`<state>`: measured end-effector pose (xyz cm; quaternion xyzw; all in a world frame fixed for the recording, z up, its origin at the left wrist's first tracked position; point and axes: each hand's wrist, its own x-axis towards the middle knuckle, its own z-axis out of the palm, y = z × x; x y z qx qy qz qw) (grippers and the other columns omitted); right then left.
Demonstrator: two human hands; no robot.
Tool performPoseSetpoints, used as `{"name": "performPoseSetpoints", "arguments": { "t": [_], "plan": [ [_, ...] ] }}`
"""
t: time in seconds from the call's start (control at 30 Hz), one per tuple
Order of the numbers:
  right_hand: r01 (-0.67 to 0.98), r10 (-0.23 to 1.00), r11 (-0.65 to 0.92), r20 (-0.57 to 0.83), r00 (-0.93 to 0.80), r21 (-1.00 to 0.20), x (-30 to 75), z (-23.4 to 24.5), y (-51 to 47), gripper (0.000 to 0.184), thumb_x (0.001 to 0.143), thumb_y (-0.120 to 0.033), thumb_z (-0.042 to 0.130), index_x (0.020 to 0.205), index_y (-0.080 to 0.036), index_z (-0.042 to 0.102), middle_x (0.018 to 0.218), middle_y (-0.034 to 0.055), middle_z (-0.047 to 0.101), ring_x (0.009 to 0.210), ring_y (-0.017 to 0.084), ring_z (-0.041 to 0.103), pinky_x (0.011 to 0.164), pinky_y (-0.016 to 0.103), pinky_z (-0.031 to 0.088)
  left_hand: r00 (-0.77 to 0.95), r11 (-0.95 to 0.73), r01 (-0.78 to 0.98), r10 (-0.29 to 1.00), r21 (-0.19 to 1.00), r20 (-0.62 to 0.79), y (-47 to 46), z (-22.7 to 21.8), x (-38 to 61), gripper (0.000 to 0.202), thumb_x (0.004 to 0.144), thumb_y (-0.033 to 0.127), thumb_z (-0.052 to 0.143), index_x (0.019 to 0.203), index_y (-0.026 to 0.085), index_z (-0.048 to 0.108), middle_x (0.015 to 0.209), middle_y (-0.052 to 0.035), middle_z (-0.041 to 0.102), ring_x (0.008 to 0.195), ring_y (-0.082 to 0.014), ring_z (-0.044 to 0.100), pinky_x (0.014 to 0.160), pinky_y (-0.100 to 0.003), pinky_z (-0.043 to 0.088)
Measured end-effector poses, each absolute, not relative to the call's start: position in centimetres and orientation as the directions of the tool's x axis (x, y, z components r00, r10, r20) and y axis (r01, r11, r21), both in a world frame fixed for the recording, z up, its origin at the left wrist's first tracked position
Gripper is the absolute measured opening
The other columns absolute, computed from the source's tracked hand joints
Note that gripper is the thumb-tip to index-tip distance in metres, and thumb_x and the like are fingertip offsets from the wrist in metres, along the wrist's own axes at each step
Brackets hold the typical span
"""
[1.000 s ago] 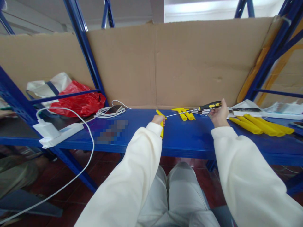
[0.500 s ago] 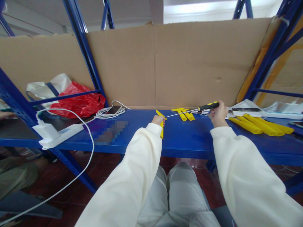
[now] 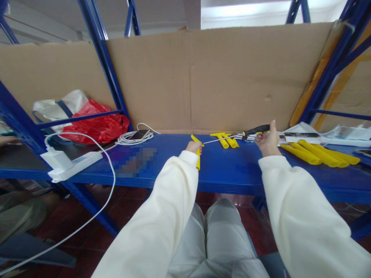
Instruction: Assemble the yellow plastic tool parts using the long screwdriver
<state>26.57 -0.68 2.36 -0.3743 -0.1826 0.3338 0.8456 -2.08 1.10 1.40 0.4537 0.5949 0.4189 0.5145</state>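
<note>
The screwdriver [image 3: 256, 130] spanned the gap between both hands above the blue table [image 3: 226, 172], its tip at a yellow T-shaped piece [image 3: 198, 163]. The left hand [image 3: 193, 147] was closed around that piece. The right hand [image 3: 268, 142] had its thumb raised and fingers half curled at the handle; I couldn't tell how firmly it gripped. More yellow pieces [image 3: 320, 153] lay to the right.

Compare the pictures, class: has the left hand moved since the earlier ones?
No, there is no clear shift either way: the left hand, gripping a yellow piece, stays just below the cardboard crease in view.
</note>
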Motion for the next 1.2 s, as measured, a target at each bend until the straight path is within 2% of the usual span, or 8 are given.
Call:
{"name": "performPoseSetpoints", "arguments": {
  "t": [0.07,0.13,0.33,0.53,0.73,0.93,1.07,1.2],
  "plan": [
    [-0.467,0.704,0.482,0.01,0.71,-0.741,26.4,2.7,-0.8,0.042,0.11,-0.046,0.045,0.076,-0.026,0.032,0.051,-0.0089,0.027,0.04,0.011,0.039,0.037,0.02,0.032,-0.063,0.235,0.106,0.971,0.966,-0.229,1.0,1.4,-2.0,0.028,0.097,-0.002,0.061,0.074,0.013,0.066,0.047,0.0058,0.046,0.043,-0.0097,0.045,0.054,-0.023,0.042],
    [-0.471,0.713,0.473,0.01,0.701,-0.744,26.2,2.8,-0.7,0.042,0.11,-0.044,0.044,0.074,-0.026,0.031,0.053,-0.0083,0.027,0.041,0.011,0.038,0.038,0.021,0.032,-0.065,0.235,0.108,0.971,0.966,-0.229,1.0,1.4,-2.0,0.031,0.097,-0.002,0.06,0.071,0.014,0.064,0.046,0.0053,0.046,0.043,-0.0093,0.044,0.051,-0.022,0.041],
    [-0.283,0.608,0.537,0.132,0.783,-0.795,26.5,2.0,0.2,0.047,0.097,-0.053,0.073,0.08,-0.027,0.037,0.06,-0.0107,0.032,0.042,0.009,0.034,0.034,0.02,0.023,-0.059,0.238,0.113,0.971,0.965,-0.232,1.3,1.3,-2.2,0.027,0.095,0.0,0.066,0.073,0.013,0.066,0.048,0.005,0.048,0.043,-0.0095,0.045,0.053,-0.023,0.043],
    [-0.293,0.576,0.55,0.102,0.811,-0.782,26.7,1.8,0.6,0.041,0.097,-0.046,0.074,0.083,-0.027,0.041,0.059,-0.0117,0.034,0.038,0.008,0.033,0.03,0.019,0.022,-0.053,0.235,0.122,0.972,0.964,-0.23,1.4,1.3,-2.2,0.022,0.097,-0.002,0.06,0.084,0.01,0.071,0.045,0.0063,0.046,0.041,-0.01,0.045,0.049,-0.022,0.041],
    [-0.267,0.621,0.574,0.199,0.759,-0.774,26.7,1.8,-0.1,0.046,0.091,-0.049,0.082,0.08,-0.028,0.043,0.055,-0.0118,0.036,0.036,0.007,0.032,0.029,0.02,0.025,-0.061,0.238,0.11,0.971,0.965,-0.232,1.1,1.4,-2.2,0.025,0.097,-0.001,0.064,0.076,0.013,0.067,0.046,0.0058,0.047,0.041,-0.0088,0.044,0.048,-0.021,0.039],
    [-0.373,0.698,0.539,0.153,0.7,-0.755,26.1,2.6,-1.2,0.044,0.1,-0.057,0.068,0.079,-0.026,0.046,0.056,-0.0084,0.047,0.039,0.008,0.036,0.033,0.02,0.028,-0.068,0.241,0.117,0.97,0.963,-0.234,1.0,1.5,-2.1,0.027,0.098,-0.001,0.06,0.076,0.013,0.068,0.045,0.0054,0.047,0.041,-0.0095,0.045,0.049,-0.021,0.041],
    [-0.485,0.748,0.509,0.085,0.659,-0.711,25.9,3.1,-1.4,0.041,0.106,-0.044,0.053,0.073,-0.026,0.038,0.049,-0.008,0.031,0.041,0.012,0.038,0.036,0.021,0.029,-0.07,0.245,0.11,0.969,0.963,-0.238,0.8,1.6,-2.0,0.031,0.098,-0.002,0.059,0.072,0.014,0.064,0.045,0.0055,0.046,0.04,-0.0081,0.043,0.046,-0.02,0.037],
    [-0.452,0.701,0.49,0.029,0.712,-0.746,25.7,2.9,-1.0,0.042,0.106,-0.036,0.05,0.072,-0.025,0.03,0.052,-0.0084,0.027,0.041,0.011,0.036,0.037,0.02,0.028,-0.066,0.247,0.086,0.968,0.965,-0.242,0.8,1.6,-2.1,0.025,0.097,0.004,0.069,0.074,0.014,0.065,0.045,0.006,0.047,0.039,-0.0076,0.042,0.044,-0.019,0.036]
  ]
}}
